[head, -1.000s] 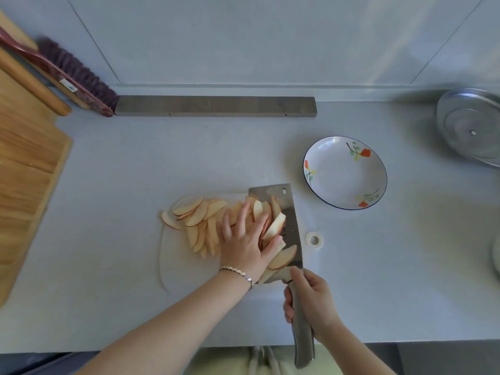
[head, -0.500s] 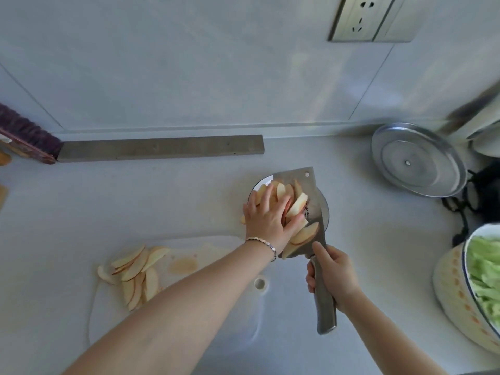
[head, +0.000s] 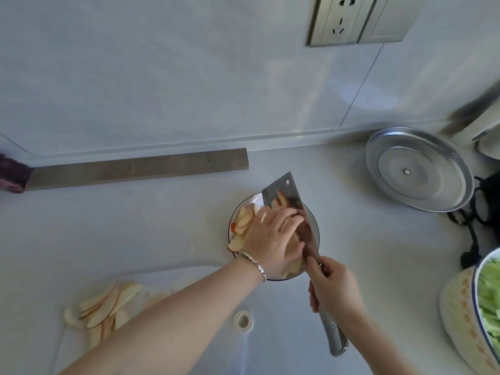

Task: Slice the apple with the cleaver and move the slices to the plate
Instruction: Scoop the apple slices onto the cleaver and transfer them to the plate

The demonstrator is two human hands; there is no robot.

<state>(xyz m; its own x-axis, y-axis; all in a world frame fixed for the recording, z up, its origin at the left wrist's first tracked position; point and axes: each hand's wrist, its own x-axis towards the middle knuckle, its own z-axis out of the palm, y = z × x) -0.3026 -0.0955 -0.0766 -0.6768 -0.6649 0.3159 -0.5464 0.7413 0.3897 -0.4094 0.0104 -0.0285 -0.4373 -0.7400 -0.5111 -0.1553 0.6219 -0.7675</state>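
Observation:
The steel cleaver (head: 284, 193) is tilted on edge over the white blue-rimmed plate (head: 315, 226), and my right hand (head: 332, 286) grips its metal handle. My left hand (head: 273, 239) lies over the plate with its fingers against the blade's face, on the apple slices there. Several apple slices (head: 243, 220) lie in the plate's left half; one hangs over the rim. More slices (head: 104, 307) remain in a pile on the white cutting board (head: 173, 277) at the lower left.
A steel lid (head: 416, 169) lies at the back right. A patterned bowl of green vegetable shreds (head: 470, 309) stands at the right edge, black cords behind it. A grey strip (head: 135, 169) runs along the wall, with a brush (head: 10, 171) at its left end.
The cleaver has tipped from flat up onto its edge over the plate. Slices that rode on the blade now lie in the plate, with my left hand lower against the blade.

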